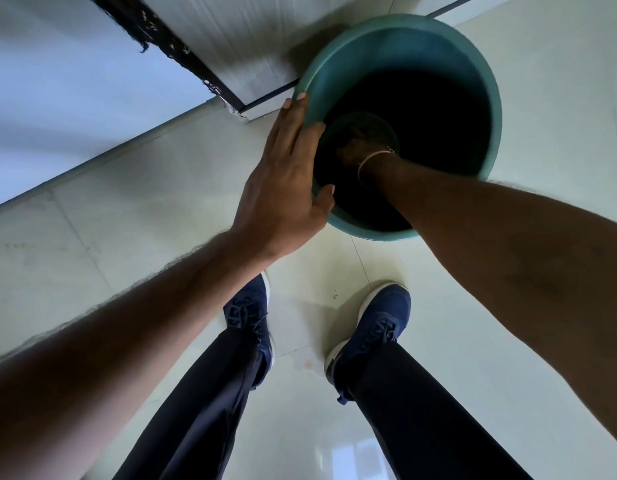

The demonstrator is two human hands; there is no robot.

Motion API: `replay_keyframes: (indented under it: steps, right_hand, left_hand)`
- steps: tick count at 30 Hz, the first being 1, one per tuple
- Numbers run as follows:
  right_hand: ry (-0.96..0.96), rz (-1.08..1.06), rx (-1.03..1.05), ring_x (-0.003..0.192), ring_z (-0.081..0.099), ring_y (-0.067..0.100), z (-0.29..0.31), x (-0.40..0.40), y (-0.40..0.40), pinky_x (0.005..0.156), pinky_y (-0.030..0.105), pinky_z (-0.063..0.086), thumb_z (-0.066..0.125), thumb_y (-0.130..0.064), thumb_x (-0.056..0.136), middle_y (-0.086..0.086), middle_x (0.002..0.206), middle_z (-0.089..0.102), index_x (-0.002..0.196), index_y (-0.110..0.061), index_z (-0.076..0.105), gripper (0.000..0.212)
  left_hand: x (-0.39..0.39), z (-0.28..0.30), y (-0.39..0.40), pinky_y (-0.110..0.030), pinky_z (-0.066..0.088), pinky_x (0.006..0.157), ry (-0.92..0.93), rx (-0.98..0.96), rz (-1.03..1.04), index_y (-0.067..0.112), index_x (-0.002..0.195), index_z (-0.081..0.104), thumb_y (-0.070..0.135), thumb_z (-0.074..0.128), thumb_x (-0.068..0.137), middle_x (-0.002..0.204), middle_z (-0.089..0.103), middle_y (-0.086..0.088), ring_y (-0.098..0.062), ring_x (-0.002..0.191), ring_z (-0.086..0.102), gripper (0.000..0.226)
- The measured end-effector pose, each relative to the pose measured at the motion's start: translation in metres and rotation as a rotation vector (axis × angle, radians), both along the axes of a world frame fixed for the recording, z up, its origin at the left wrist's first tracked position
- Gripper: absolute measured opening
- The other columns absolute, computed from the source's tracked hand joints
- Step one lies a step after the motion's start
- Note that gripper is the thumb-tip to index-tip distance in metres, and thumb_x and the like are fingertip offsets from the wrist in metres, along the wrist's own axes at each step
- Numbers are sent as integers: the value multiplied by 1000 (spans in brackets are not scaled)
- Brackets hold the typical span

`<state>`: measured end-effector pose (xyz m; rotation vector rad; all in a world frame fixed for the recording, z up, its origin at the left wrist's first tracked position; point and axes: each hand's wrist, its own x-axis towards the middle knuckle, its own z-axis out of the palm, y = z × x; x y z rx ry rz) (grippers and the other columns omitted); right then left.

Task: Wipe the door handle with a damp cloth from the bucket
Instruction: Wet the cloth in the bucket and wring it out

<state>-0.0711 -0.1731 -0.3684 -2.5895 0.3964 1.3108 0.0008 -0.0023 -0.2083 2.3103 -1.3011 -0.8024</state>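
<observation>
the person stands over a round teal plastic bucket (473, 60) set on the pale glossy tiled floor (542, 306), close to a dark threshold strip (182, 53) at the foot of a grey-white wall or door panel. the left hand (286, 178) lies spread against the near-left side of the bucket, fingers along the outside of the rim and the thumb hooked over its lip, bracing it rather than lifting it. the right hand (360, 147), with a thin pale bracelet (371, 161) at the wrist, reaches deep inside the bucket, down where it is dark; whether those fingers are closed on anything cannot be told, and the cloth itself is not clearly visible (a darker round shape sits under the hand, but it is too dim to name). the door handle is not in view.

as a judgement: a wet cloth will be limp, heavy with water and slick, so it is best gathered in a full fist at its middle, not pinched by a corner, then squeezed over the bucket until it only feels damp. the bucket is stiff but its wall is smooth, and any water in it would make it shift or slop, so the steadying hold at the rim makes sense. drips on these shiny tiles near the dark blue trainers (379, 327) could make slippery footing.
</observation>
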Motion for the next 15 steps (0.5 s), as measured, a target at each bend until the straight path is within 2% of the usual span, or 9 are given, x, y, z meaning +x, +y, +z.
replay_keyframes:
  steps: [4,8,12,15]
  right_hand:
    - [-26,15,-19,162,6,41,2,-2,-1,128,60,13,46,-29,111,13,171,30,156,-12,47,48]
    - [-114,-13,-68,158,19,42,14,-7,-6,124,55,22,45,-26,110,15,160,47,144,-8,60,42]
    - [-262,-196,-136,144,36,42,56,-17,-10,112,52,35,45,-13,105,20,136,64,130,0,66,35]
    - [-381,-406,-128,132,45,42,110,-30,-9,103,48,43,60,-15,94,15,126,69,129,-13,67,35]
  left_hand:
    - [-7,-4,-2,-31,41,110,-13,-23,17,7,152,45,24,77,91,178,16,-12,-29,166,13,71]
    - [-10,-3,-4,-34,45,110,-24,-18,31,8,150,47,23,77,91,178,15,-12,-29,166,11,68]
    - [-8,8,-9,-40,41,118,-3,19,20,7,151,44,21,76,91,178,13,-14,-31,166,10,69]
    - [-5,34,-18,-41,37,124,92,56,41,7,153,42,21,78,91,175,19,-15,-31,163,19,73]
